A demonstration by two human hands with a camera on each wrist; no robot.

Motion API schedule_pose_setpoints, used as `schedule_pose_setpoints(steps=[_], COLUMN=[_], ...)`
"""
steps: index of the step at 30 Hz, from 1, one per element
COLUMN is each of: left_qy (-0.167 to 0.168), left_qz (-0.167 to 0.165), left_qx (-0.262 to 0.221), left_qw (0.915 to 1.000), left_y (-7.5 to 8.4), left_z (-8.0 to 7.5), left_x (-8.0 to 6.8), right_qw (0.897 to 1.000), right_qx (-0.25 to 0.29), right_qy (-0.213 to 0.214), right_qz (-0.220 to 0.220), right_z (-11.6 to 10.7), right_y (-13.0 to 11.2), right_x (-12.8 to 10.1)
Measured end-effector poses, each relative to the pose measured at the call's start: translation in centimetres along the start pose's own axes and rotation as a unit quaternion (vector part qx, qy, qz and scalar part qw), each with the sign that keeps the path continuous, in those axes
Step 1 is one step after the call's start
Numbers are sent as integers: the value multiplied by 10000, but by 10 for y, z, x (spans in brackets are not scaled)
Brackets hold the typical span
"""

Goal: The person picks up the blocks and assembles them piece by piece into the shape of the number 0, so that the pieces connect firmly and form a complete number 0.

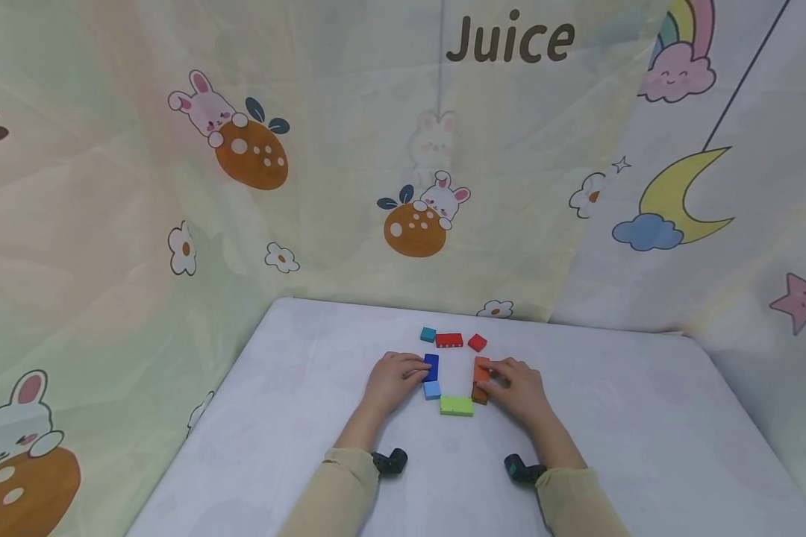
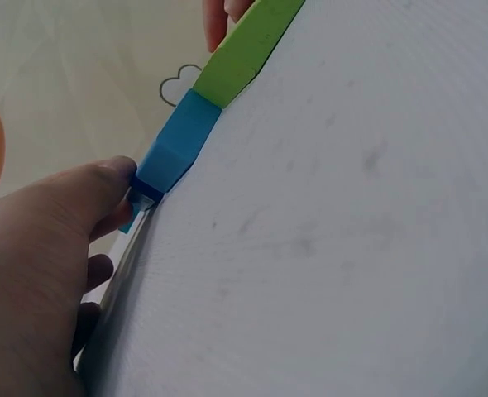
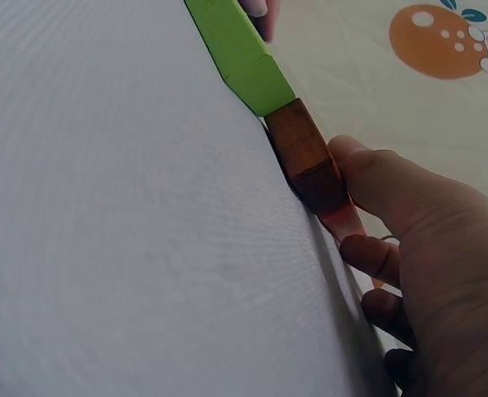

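Several blocks lie in a ring on the white table. On its left side my left hand [image 1: 395, 379] pinches the dark blue block [image 1: 432, 366]; the light blue block [image 1: 432, 391] sits just below. Across the ring, my right hand [image 1: 520, 388] holds the orange block [image 1: 481, 368] between thumb and finger, beside the brown block [image 1: 480, 394]. A lime green block [image 1: 457, 406] lies at the near side. In the left wrist view the thumb lies by the dark blue block's end; in the right wrist view part of the orange block is hidden behind the fingers.
A teal block [image 1: 428, 335], a long red block [image 1: 449, 340] with white dots and a smaller red block [image 1: 477, 342] lie along the far side of the ring. Behind the table [image 1: 275, 447] hangs a printed cloth [image 1: 336, 186]. Each wrist wears a black device.
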State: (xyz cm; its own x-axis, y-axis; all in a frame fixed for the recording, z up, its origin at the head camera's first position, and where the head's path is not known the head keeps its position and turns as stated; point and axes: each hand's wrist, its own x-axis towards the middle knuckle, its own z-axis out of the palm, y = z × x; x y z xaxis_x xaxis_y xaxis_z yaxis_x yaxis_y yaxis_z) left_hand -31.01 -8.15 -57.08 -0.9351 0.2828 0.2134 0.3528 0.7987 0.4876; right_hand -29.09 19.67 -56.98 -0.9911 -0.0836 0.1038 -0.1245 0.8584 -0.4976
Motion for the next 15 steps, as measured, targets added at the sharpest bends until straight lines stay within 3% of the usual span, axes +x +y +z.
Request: schedule_pose_setpoints(steps=[5, 11, 15], left_qy=[-2, 374, 128], left_qz=[-51, -50, -118], left_qx=[2, 87, 33], left_qw=[10000, 9993, 9998], left_y=[-2, 1, 8], left_z=[1, 0, 0], left_x=[0, -10, -20], right_qw=[10000, 10000, 10000], right_qx=[12, -4, -46], right_qy=[-10, -19, 30], right_qz=[15, 17, -49], right_z=[1, 2, 1], right_y=[0, 0, 1], right_x=[0, 1, 1])
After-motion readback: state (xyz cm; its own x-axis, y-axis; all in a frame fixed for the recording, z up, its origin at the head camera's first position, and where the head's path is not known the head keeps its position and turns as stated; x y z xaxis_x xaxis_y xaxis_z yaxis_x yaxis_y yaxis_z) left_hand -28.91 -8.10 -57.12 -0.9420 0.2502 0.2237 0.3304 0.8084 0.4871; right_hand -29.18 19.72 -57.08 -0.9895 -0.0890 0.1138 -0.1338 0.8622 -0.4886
